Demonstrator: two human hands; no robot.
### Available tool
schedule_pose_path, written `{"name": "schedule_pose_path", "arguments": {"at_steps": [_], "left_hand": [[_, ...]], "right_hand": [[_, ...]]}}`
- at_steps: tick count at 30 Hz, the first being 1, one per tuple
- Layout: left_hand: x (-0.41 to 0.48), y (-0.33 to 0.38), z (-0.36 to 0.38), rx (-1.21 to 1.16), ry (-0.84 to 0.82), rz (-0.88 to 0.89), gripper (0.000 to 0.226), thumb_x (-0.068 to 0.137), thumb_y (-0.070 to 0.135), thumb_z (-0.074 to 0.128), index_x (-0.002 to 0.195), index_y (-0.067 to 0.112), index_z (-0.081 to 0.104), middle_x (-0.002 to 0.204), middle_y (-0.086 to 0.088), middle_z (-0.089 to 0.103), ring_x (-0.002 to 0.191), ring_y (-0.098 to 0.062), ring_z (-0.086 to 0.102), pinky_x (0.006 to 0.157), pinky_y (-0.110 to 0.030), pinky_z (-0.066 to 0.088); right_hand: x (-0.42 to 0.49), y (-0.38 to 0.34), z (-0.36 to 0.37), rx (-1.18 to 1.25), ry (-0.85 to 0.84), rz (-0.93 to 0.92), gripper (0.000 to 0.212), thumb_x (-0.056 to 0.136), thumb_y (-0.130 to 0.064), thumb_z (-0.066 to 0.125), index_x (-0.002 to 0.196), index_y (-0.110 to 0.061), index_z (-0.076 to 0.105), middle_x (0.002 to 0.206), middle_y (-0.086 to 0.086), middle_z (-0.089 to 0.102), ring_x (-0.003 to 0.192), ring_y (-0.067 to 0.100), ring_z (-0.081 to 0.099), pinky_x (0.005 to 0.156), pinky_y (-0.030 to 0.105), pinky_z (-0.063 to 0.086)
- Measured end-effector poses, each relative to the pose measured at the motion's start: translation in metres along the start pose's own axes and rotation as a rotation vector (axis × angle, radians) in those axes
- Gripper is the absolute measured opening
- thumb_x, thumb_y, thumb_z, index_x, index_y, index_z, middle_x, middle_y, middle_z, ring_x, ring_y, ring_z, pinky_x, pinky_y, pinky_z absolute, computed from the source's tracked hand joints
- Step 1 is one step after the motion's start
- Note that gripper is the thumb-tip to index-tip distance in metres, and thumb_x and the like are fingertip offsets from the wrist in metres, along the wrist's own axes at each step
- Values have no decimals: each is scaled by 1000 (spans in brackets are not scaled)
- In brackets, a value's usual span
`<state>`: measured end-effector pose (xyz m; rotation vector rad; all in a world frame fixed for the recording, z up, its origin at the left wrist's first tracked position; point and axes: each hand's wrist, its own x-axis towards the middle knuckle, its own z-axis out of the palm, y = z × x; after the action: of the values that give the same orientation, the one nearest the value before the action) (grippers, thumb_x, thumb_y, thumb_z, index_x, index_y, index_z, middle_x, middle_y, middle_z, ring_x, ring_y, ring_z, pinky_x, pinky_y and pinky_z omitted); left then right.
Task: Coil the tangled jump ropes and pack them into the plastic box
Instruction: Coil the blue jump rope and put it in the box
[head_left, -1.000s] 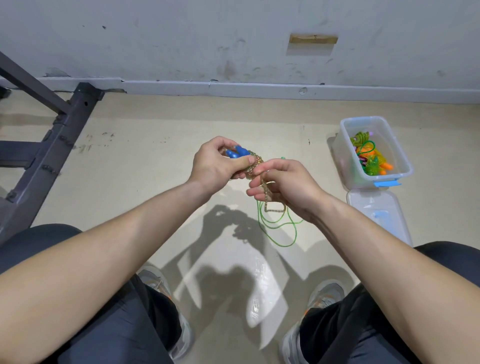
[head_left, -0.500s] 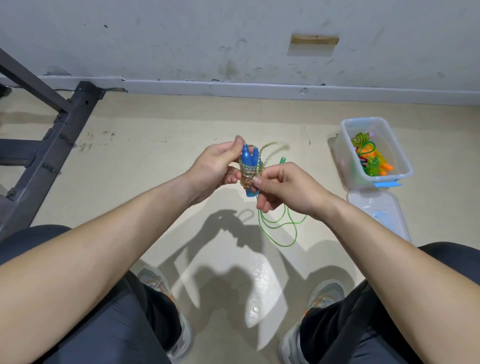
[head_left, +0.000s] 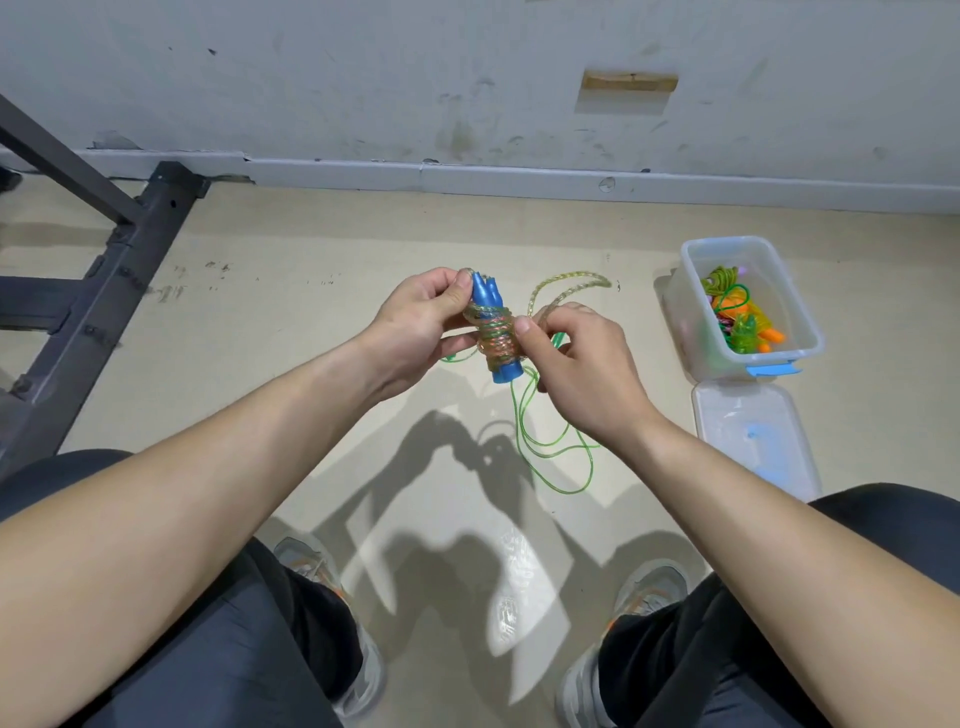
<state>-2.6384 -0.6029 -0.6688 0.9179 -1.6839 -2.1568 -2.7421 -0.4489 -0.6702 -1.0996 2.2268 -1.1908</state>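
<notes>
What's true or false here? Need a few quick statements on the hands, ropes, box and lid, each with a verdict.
1. The left hand grips the blue handles. True.
2. The glittery rope is wound round the blue handles. True.
3. The right hand hangs empty. False: it pinches the glittery rope beside the coil.
4. The plastic box is empty. False: packed ropes, green and orange, lie in it.
5. The green rope lies loose on the floor. True.
6. The lid sits on the plastic box. False: it lies flat on the floor beside it.
</notes>
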Motion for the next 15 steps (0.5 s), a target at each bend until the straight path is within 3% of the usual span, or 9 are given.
{"name": "schedule_pose_path", "arguments": {"at_steps": [4, 6, 9, 12, 15], "left_hand": [[1, -1, 2, -15, -27, -22, 25, 108, 27, 44, 93, 11, 57, 81, -5, 66, 84, -19, 69, 86, -36, 55], [-3, -5, 9, 22, -72, -32, 26, 108, 28, 43, 93, 11, 57, 77, -2, 63, 73, -13, 66, 78, -30, 56], [-6, -6, 14, 102, -96, -11, 28, 108, 30, 43, 92, 12, 57, 77, -1, 63, 66, -9, 61, 65, -22, 50], [-7, -3, 16, 109, -106, -5, 28, 108, 28, 44, 91, 12, 58, 78, -1, 64, 70, -10, 64, 76, -32, 49], [-12, -4, 21, 75, -149, -19, 22, 106, 27, 49, 93, 11, 57, 79, -1, 63, 72, -10, 64, 77, -33, 47]], "right_hand": [[-2, -8, -5, -62, 12, -57, 21, 101, -34, 56, 83, -27, 64, 75, -3, 68, 57, 12, 65, 69, 33, 50], [-1, -7, -5, -97, 5, -61, 12, 100, -29, 56, 99, -26, 68, 66, -7, 64, 62, 11, 63, 68, 30, 47], [0, -4, -2, -107, 7, -57, 14, 101, -24, 53, 96, -20, 65, 80, -13, 63, 71, 8, 57, 70, 29, 43], [-2, -4, 1, -1, 29, -27, 13, 102, -19, 49, 103, -22, 62, 86, -17, 59, 77, 2, 52, 73, 24, 38], [-6, -9, 5, 248, 74, 66, 22, 102, -13, 44, 107, -26, 60, 80, -19, 54, 73, -2, 49, 71, 20, 39]]}}
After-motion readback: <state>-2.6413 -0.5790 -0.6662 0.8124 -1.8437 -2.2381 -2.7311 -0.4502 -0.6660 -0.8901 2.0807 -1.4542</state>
